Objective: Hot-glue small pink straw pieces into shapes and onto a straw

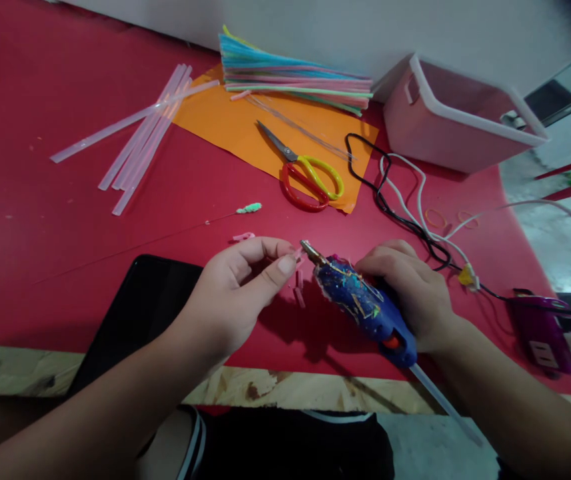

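In the head view, toward the near edge (310, 390) of the red surface (10, 200), the right hand (418, 290) grips a blue plastic glue gun (358, 300) with a metal nozzle (312, 252), its tip at a small pink piece (299, 254) pinched by the left hand (242, 287), whose forearm (130, 393) passes over a flat black rectangular device (140, 300).

Right hand (408, 287) gripping blue glue gun (360, 300), nozzle at pink piece (299, 254) pinched in left hand (250, 280)

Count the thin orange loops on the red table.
2, both in front of the pink bin: a left loop and a right loop, side by side. More could be hidden under things.
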Demonstrator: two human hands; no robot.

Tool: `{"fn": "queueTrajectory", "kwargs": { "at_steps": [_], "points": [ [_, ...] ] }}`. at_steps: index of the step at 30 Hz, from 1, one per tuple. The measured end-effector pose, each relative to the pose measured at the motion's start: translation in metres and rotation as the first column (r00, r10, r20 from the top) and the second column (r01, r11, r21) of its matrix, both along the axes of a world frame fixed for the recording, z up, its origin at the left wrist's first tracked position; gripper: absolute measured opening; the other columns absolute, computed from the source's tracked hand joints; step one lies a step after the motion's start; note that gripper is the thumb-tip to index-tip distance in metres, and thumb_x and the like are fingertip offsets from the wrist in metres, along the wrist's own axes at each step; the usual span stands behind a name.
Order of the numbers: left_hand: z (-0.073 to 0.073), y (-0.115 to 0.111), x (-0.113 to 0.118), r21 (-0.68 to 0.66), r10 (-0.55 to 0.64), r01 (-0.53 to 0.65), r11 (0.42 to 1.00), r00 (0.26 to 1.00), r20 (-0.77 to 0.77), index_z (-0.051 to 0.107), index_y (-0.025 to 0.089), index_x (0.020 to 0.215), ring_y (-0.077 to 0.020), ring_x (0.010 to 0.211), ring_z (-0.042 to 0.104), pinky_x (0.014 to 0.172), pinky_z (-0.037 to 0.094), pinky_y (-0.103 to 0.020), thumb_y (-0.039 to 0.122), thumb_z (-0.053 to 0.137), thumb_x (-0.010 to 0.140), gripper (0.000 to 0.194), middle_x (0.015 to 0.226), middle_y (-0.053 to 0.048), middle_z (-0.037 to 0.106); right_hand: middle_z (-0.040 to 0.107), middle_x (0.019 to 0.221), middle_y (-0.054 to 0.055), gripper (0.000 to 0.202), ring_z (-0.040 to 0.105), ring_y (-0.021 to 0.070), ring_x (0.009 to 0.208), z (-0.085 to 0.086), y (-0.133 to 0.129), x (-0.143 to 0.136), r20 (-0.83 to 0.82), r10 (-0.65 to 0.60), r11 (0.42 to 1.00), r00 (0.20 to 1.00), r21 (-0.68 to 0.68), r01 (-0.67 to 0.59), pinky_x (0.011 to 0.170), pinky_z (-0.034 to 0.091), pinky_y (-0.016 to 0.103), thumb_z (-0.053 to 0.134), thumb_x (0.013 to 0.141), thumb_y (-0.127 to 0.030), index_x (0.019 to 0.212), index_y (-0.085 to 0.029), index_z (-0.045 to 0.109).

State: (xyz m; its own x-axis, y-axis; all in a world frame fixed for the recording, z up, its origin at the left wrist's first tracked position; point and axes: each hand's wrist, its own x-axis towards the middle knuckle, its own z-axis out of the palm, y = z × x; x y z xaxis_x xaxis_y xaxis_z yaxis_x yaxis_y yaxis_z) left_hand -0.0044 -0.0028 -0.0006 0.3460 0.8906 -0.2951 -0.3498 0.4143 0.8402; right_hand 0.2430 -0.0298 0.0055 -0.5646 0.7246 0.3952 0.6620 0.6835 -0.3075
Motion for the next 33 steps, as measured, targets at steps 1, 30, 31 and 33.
{"fn": "queueTrajectory", "kwargs": {
  "at_steps": [1,30,31,33],
  "points": [
    [0.0,0.0,0.0,-0.003,-0.004,0.004,1.0,1.0,0.0,0.074,0.018,0.08,-0.003,0.057,0.048,0.05,0.037,-0.01,0.02,0.076,0.087,0.007,0.07,0.004,0.06,0.066,0.079,0.002,0.024,0.06,0.0175,0.069,0.0,0.001,0.0,0.006,-0.005,1.0,1.0,0.007,0.005,0.07,0.043,0.035,0.056,0.087,-0.034,0.107,-0.021,0.052],
    [0.009,-0.009,0.0,0.563,-0.087,0.386,0.731,0.871,-0.484,0.073,0.019,0.085,-0.0105,0.073,0.061,0.066,0.048,-0.021,0.009,0.061,0.091,0.017,0.085,-0.001,0.062,0.059,0.11,0.006,0.03,0.059,0.0221,0.106,0.015,-0.017,-0.02,-0.398,-0.179,0.91,0.9,-0.415,-0.003,0.092,0.052,0.036,0.075,0.085,-0.035,0.114,-0.027,0.069],
    [0.009,-0.009,0.0,0.578,-0.092,0.403,0.709,0.866,-0.491,0.073,0.019,0.086,-0.0098,0.073,0.061,0.065,0.047,-0.02,0.007,0.06,0.091,0.018,0.086,0.0,0.062,0.059,0.109,0.006,0.029,0.059,0.0213,0.104,0.014,-0.018,-0.023,-0.405,-0.17,0.912,0.899,-0.41,-0.012,0.091,0.052,0.036,0.078,0.084,-0.035,0.111,-0.027,0.07],
    [0.008,-0.009,0.0,0.599,-0.098,0.423,0.68,0.862,-0.497,0.073,0.018,0.086,-0.0094,0.073,0.061,0.064,0.047,-0.019,0.006,0.059,0.091,0.019,0.086,0.0,0.063,0.06,0.104,0.005,0.024,0.06,0.0195,0.1,0.012,-0.018,-0.027,-0.398,-0.167,0.924,0.902,-0.383,0.002,0.089,0.052,0.034,0.081,0.082,-0.033,0.102,-0.026,0.071]
  ]
}}
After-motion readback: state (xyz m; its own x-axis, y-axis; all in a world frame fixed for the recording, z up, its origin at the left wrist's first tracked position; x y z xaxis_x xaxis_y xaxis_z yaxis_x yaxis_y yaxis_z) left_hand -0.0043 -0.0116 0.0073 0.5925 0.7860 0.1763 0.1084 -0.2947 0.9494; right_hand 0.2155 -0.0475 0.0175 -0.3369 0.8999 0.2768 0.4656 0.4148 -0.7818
